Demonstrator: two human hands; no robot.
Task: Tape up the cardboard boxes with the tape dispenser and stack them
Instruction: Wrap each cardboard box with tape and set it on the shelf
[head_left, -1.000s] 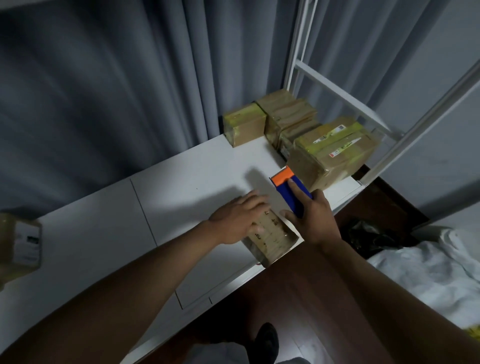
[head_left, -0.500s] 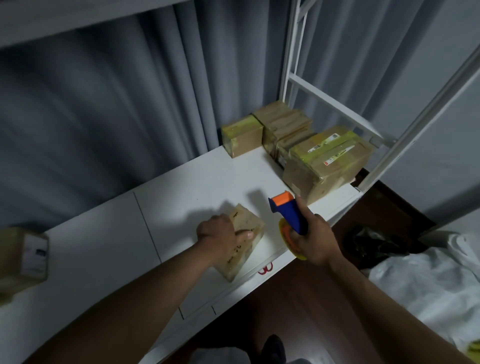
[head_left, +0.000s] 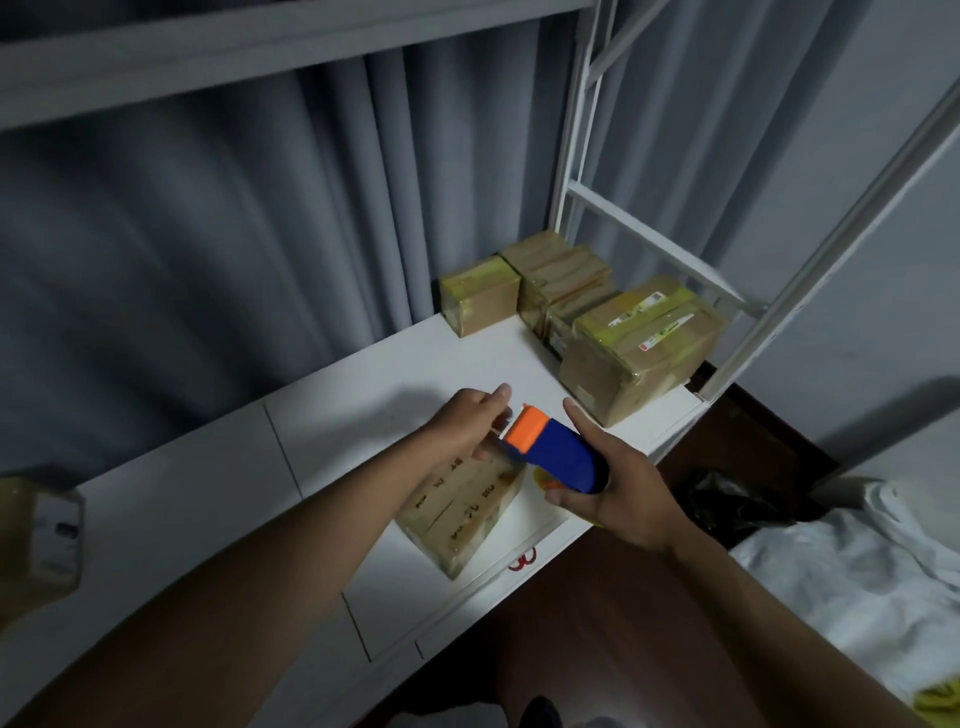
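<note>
A small cardboard box (head_left: 462, 512) with handwriting on its top lies near the front edge of the white table (head_left: 208, 519). My right hand (head_left: 618, 488) grips the blue tape dispenser (head_left: 563, 457) with fingers curled under it and the thumb stretched up. Its orange head (head_left: 527, 434) hangs over the box's far end. My left hand (head_left: 467, 423) rests at that far end right beside the orange head, fingers fairly straight. Whether it pinches any tape is hidden.
Taped boxes stand at the table's far right: a large one (head_left: 639, 358), a small one (head_left: 480, 301), a stack (head_left: 563, 283) behind. Another box (head_left: 36, 540) sits at the left edge. A white rack frame (head_left: 571, 156), curtains, a black bag (head_left: 727, 499) and white cloth (head_left: 857, 582) surround the table.
My right hand has brought the dispenser from beside the box up over its far end. My left hand has slid from the box's top to that end, next to the orange head.
</note>
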